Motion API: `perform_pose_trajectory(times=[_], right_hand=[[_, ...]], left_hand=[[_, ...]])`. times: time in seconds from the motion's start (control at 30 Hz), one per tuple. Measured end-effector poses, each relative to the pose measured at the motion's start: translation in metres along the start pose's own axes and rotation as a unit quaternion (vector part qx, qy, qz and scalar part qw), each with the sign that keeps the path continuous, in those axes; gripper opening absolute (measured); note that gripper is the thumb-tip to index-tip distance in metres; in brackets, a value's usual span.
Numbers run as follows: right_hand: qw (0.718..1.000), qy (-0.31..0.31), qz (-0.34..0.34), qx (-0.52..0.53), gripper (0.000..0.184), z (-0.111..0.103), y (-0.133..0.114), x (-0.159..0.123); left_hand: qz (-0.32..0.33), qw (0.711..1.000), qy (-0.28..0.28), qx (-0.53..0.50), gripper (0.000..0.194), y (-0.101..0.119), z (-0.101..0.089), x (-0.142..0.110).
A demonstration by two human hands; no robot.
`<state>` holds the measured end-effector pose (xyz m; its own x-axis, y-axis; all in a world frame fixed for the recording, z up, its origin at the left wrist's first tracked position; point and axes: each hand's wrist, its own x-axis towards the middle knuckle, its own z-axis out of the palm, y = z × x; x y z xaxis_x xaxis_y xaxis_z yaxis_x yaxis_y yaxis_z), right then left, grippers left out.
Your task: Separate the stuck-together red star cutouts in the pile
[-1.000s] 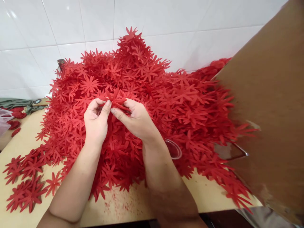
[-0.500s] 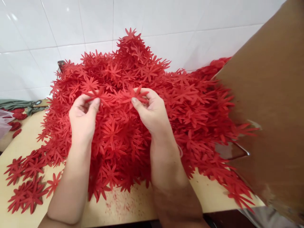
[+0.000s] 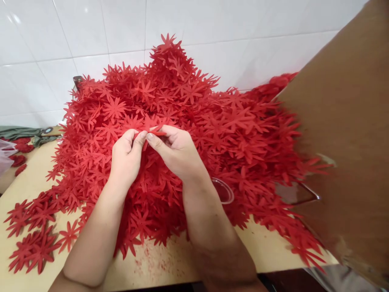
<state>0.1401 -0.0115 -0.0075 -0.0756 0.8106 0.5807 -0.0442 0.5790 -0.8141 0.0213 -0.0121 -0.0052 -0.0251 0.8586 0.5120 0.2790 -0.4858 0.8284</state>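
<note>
**Heap of red flower shapes (image 3: 182, 105), with a left hand (image 3: 126, 156) and right hand (image 3: 179, 156) pinching a red piece (image 3: 158, 132) over it**

A white tiled wall (image 3: 243, 20) spans the far side of the scene. Before it is a pale bench (image 3: 267, 251), mostly covered by the heap, a mass of many-petalled shapes rising to a peak at the far middle. A brown cardboard panel (image 3: 343, 134) slants along the right, overlapping the heap's edge.

Two bare forearms reach in from the near side. The hands meet over the middle of the heap, thumbs almost touching. The fingers of both are pinched narrow on the red piece; whether it is one layer or several cannot be told.

At far left lies green cloth (image 3: 21, 132); at near left, a small cluster of flower shapes (image 3: 33, 251). A clear round rim (image 3: 232, 194) shows just beside the right forearm. Red specks (image 3: 154, 259) dot the near bench.
</note>
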Motion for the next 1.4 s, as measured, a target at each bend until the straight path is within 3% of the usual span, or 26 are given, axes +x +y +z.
perform_pose_trajectory(times=[0.2,0.37,0.67,1.03,1.17,1.3,1.4], right_hand=[[0.999,0.003,0.025,0.035,0.031,-0.002,-0.001,0.001],[1.0,-0.016,0.0,0.021,0.026,-0.005,-0.002,0.0],[0.978,0.153,-0.069,-0.122,0.01,0.008,0.003,-0.002],[0.958,0.205,-0.096,-0.175,0.009,0.015,0.013,0.0],[0.934,0.266,-0.098,-0.217,0.007,-0.013,0.026,0.008],[0.908,0.375,-0.05,-0.178,0.014,-0.058,0.037,0.016],[0.927,0.346,-0.073,-0.13,0.013,-0.06,0.035,0.016]], left_hand=[[0.003,1.0,-0.009,-0.004,0.038,0.0,0.0,-0.001],[-0.004,0.996,-0.009,-0.086,0.046,0.001,0.002,-0.001],[-0.008,0.991,-0.025,-0.129,0.046,-0.002,0.005,-0.001],[0.011,0.997,-0.019,-0.068,0.046,-0.01,0.01,-0.002],[0.018,0.996,-0.005,-0.085,0.045,-0.003,0.003,-0.002],[0.042,0.987,0.073,-0.137,0.041,0.002,-0.016,0.004],[0.041,0.986,0.089,-0.132,0.036,0.002,-0.025,0.009]])
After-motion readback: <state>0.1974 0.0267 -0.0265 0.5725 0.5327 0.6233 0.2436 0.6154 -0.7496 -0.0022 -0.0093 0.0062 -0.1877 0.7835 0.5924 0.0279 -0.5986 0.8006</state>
